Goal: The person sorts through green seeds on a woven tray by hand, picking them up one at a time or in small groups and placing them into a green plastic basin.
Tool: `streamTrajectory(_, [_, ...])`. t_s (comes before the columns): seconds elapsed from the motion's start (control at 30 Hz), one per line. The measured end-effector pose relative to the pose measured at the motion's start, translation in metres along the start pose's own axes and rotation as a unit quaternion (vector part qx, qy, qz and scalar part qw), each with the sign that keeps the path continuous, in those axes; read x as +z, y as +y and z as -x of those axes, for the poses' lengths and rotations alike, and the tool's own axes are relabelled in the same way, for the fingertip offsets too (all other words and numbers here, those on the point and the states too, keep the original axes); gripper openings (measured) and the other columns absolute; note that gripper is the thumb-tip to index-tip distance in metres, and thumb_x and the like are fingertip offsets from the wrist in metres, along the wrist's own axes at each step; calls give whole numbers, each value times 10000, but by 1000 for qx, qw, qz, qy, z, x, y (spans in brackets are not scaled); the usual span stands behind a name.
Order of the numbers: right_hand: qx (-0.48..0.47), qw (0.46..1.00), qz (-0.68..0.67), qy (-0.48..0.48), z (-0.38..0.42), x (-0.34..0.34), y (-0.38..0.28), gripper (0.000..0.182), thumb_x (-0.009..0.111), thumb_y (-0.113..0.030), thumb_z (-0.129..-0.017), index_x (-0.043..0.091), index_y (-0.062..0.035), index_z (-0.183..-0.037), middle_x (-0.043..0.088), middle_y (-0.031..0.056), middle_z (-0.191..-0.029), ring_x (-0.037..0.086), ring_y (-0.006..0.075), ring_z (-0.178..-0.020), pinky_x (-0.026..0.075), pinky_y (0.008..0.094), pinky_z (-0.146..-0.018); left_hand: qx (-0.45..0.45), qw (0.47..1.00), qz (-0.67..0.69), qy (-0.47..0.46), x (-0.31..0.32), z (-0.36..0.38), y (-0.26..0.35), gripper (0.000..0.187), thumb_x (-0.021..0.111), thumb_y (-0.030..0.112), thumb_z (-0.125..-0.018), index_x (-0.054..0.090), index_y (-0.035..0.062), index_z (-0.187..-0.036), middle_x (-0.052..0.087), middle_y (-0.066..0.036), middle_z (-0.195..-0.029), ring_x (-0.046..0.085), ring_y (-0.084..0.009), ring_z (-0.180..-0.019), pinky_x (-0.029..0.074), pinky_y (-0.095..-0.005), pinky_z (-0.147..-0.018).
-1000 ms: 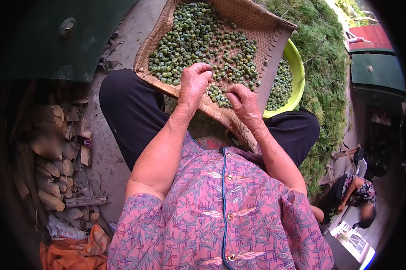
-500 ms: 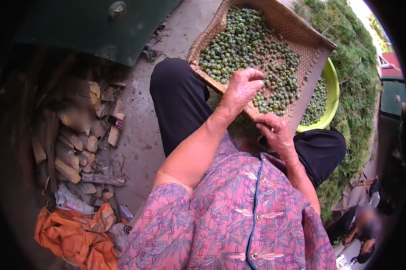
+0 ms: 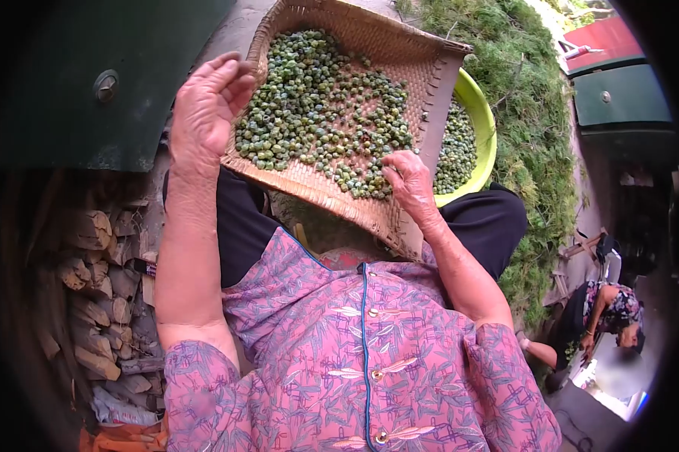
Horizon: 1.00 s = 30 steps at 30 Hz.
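A woven bamboo tray (image 3: 307, 183) rests on my lap, covered with several small green round seeds (image 3: 317, 113). My left hand (image 3: 207, 105) is lifted off the tray's left edge, fingers loosely curled and apart; whether it holds a seed is not visible. My right hand (image 3: 408, 181) lies on the tray near its right corner, fingertips touching the green seeds. A bright green plastic basin (image 3: 484, 128) with more seeds sits behind the tray's right side.
Stacked firewood (image 3: 91, 286) lies at the left beside a dark green metal box (image 3: 91, 83). A heap of green plant stalks (image 3: 535, 113) runs along the right. Another person (image 3: 603, 316) crouches at the lower right. Orange cloth (image 3: 121, 437) shows at the bottom left.
My left hand has risen from the seeds and swung out past the tray's left edge. My right hand moved from the tray's near rim back onto the seeds. The view has shifted.
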State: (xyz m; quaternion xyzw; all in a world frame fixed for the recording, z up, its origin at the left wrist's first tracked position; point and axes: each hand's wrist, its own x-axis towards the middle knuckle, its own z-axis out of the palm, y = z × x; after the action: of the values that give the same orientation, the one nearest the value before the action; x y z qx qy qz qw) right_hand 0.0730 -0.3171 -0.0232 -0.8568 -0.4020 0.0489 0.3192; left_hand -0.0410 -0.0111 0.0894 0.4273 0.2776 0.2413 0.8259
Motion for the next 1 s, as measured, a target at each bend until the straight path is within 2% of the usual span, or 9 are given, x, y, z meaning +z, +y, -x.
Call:
streamTrajectory(0.07, [4,998,60,7,-17,2,13,311,653,-154,-763,603,-58,-1054,559,150,-1120,524,333,-1045,425,410,-884,-39,995,-78,-45,1,-12,-22,194,563,104,-889,578,35,-1070,649,-50,-906,620,-109,-758,507,-224,-681])
streamTrajectory(0.23, [-1,986,168,-10,-53,24,37,528,605,-302,-821,461,-70,-1272,408,165,-1342,343,372,-1259,284,474,-1031,-57,990,-126,7,-7,-21,-45,196,581,122,-885,582,34,-1060,655,-36,-887,620,-77,-704,508,-196,-620])
streamTrajectory(0.37, [61,973,209,-76,-55,43,25,583,587,-385,-827,445,-77,-1301,314,157,-1417,276,375,-1304,241,526,-1041,-44,989,-136,21,-10,-23,-46,198,592,131,-880,583,39,-1055,656,-37,-878,620,-76,-700,512,-194,-610])
streamTrajectory(0.5, [11,980,189,-67,-19,51,3,561,593,-398,-816,485,-94,-1273,315,163,-1414,258,390,-1306,219,522,-1053,-57,987,-150,12,-4,-21,-50,205,588,131,-881,581,36,-1062,655,-36,-882,618,-72,-698,514,-190,-605])
streamTrajectory(0.63, [-49,983,156,-88,4,36,-18,477,613,-334,-804,534,-68,-1193,418,138,-1344,336,389,-1254,257,513,-1036,-78,981,-175,-24,4,-17,-58,215,589,147,-879,585,47,-1070,653,-32,-888,611,-68,-710,498,-194,-631])
streamTrajectory(0.77, [-55,990,46,-120,15,26,-24,369,630,-172,-807,567,-50,-1149,506,149,-1251,418,357,-1209,355,429,-996,-102,968,-217,-70,10,-11,-69,214,600,163,-868,600,59,-1055,649,-21,-887,591,-68,-717,474,-212,-672])
streamTrajectory(0.83, [-7,996,-42,-84,12,26,-12,245,649,-93,-775,626,-33,-1011,599,141,-1066,556,310,-1032,451,374,-875,-106,962,-237,-80,12,-11,-73,214,601,164,-867,603,59,-1054,649,-20,-888,587,-66,-716,471,-213,-669])
streamTrajectory(0.87, [4,998,-54,-26,4,21,-13,133,648,-69,-764,645,-25,-889,624,127,-893,607,278,-861,483,344,-761,-110,955,-258,-91,13,-10,-74,214,602,165,-867,606,59,-1052,648,-19,-890,582,-63,-714,468,-213,-666])
streamTrajectory(1.0, [41,995,-12,87,-29,22,22,90,619,-62,-757,625,-31,-840,575,136,-798,570,302,-794,454,396,-729,-102,943,-295,-112,17,-11,-76,214,609,166,-851,622,55,-1033,649,-14,-866,573,-64,-698,455,-212,-652])
